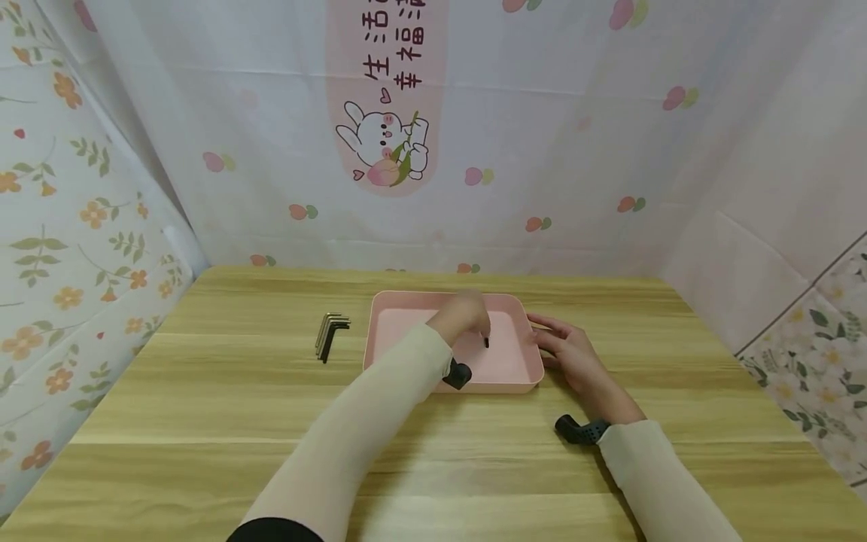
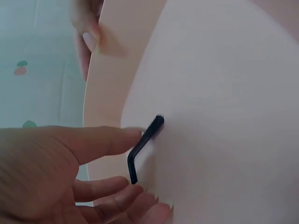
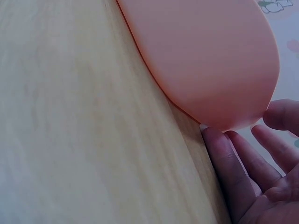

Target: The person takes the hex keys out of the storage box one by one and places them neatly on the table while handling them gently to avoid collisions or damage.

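A black L-shaped hex key (image 2: 145,138) is pinched by my left hand (image 1: 467,315), the long arm close over the floor of a pink tray (image 1: 504,368). In the left wrist view, a digit lies against the key's shaft and fingertips (image 2: 133,186) meet its short end. The head view shows only a dark tip of it below the blurred hand. My right hand (image 1: 579,360) holds the tray's right side, one fingertip over the rim and others against the outer wall. From the right wrist, the hand (image 3: 261,186) shows its digits spread around the tray's rounded end.
Left of the tray, several more hex keys (image 1: 330,336), brass-coloured and black, lie side by side on the wooden table (image 1: 223,421). A patterned white curtain (image 1: 542,135) hangs behind the table, and a flowered one (image 1: 74,226) stands along the left.
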Available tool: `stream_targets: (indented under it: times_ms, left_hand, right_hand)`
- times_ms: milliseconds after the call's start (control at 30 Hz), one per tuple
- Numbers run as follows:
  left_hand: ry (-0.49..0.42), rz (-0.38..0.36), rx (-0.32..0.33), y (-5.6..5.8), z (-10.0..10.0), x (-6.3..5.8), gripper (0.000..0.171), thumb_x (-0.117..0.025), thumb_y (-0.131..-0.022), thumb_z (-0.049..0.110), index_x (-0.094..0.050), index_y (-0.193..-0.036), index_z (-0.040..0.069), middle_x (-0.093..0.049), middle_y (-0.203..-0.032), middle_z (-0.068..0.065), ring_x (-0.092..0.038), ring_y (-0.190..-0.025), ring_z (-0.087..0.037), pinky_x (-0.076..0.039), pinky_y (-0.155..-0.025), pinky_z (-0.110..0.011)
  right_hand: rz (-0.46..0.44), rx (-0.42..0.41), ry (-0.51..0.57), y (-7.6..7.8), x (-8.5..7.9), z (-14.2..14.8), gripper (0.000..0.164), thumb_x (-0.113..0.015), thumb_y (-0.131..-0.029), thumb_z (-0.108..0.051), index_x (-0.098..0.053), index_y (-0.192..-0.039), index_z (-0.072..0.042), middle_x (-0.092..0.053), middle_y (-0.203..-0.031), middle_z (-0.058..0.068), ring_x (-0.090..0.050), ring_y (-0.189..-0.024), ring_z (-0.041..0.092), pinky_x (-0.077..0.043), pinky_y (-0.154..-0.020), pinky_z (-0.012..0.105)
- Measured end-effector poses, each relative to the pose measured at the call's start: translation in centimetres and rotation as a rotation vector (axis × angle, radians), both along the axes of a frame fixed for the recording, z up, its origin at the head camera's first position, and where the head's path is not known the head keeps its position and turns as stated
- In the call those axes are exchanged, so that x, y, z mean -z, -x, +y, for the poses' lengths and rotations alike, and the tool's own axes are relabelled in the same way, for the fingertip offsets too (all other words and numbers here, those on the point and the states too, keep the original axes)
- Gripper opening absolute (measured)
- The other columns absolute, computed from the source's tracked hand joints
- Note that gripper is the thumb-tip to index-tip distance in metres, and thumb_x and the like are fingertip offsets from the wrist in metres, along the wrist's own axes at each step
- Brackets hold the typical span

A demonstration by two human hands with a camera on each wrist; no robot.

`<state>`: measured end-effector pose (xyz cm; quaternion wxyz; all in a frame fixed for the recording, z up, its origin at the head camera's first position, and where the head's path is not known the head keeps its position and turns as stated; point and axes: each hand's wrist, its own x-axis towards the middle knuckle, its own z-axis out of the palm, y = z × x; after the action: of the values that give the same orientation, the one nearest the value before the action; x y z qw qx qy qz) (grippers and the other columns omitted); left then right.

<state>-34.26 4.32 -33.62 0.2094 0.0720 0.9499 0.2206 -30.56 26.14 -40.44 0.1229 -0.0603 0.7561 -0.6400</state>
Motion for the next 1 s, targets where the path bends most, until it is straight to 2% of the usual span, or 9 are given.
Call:
stream_targets:
  times_ms: [167, 300, 400, 633, 833, 1000]
  left_hand:
    - [0.131, 0.033, 0.007, 0.3, 1.1, 0.6, 0.029, -0.071, -0.093, 0.013, -0.067, -0.120, 0.006, -0.059, -0.110, -0.006, -0.038, -0.065, -0.015, -0.031, -0.052, -0.025]
    - [0.166, 0.053, -0.004, 0.2, 1.5, 0.9, 0.029, -0.068, -0.094, 0.008, -0.068, -0.123, 0.008, -0.063, -0.119, -0.006, -0.042, -0.065, -0.017, -0.032, -0.049, -0.026]
    - [0.151, 0.082, -0.004, -0.1, 1.4, 1.0, 0.026, -0.063, -0.097, 0.006, -0.069, -0.122, 0.008, -0.065, -0.124, -0.007, -0.047, -0.067, -0.016, -0.036, -0.050, -0.025]
    - [0.109, 0.190, -0.017, -0.9, 1.2, 0.8, 0.023, -0.052, -0.103, 0.009, -0.072, -0.114, 0.008, -0.069, -0.125, -0.007, -0.050, -0.077, -0.016, -0.039, -0.061, -0.025]
    - [0.129, 0.208, -0.029, -1.1, 1.5, 0.7, 0.027, -0.052, -0.104, 0.011, -0.069, -0.124, 0.010, -0.068, -0.129, -0.006, -0.054, -0.080, -0.014, -0.041, -0.063, -0.026]
    - [0.132, 0.197, -0.050, -1.0, 2.0, 1.0, 0.027, -0.054, -0.103, 0.013, -0.068, -0.126, 0.011, -0.070, -0.122, -0.005, -0.052, -0.071, -0.013, -0.040, -0.057, -0.025]
  right_hand:
    - [0.000, -0.002, 0.011, 0.0, 0.1, 0.0, 0.060, -0.060, -0.103, -0.024, -0.038, -0.156, -0.006, -0.071, -0.117, -0.011, -0.068, -0.099, -0.003, -0.060, -0.082, 0.023]
    - [0.000, -0.006, 0.008, -0.1, 0.1, 0.0, 0.061, -0.060, -0.103, -0.025, -0.037, -0.156, -0.005, -0.071, -0.116, -0.011, -0.068, -0.099, -0.003, -0.060, -0.082, 0.023]
    - [-0.002, -0.006, 0.004, 0.0, 0.2, 0.0, 0.061, -0.060, -0.103, -0.024, -0.037, -0.156, -0.005, -0.070, -0.113, -0.014, -0.068, -0.099, -0.004, -0.060, -0.082, 0.023]
    - [0.004, -0.004, 0.008, 0.3, 0.2, -0.2, 0.059, -0.061, -0.102, -0.023, -0.040, -0.155, -0.006, -0.072, -0.111, -0.014, -0.069, -0.099, -0.002, -0.060, -0.081, 0.024]
    - [0.003, -0.004, 0.003, 0.2, 0.0, -0.1, 0.060, -0.060, -0.103, -0.022, -0.038, -0.156, -0.005, -0.071, -0.109, -0.017, -0.069, -0.098, -0.003, -0.060, -0.081, 0.022]
    - [0.004, -0.014, -0.002, 0.1, 0.0, 0.0, 0.060, -0.060, -0.103, -0.023, -0.038, -0.156, -0.005, -0.070, -0.109, -0.018, -0.068, -0.099, -0.004, -0.059, -0.082, 0.022]
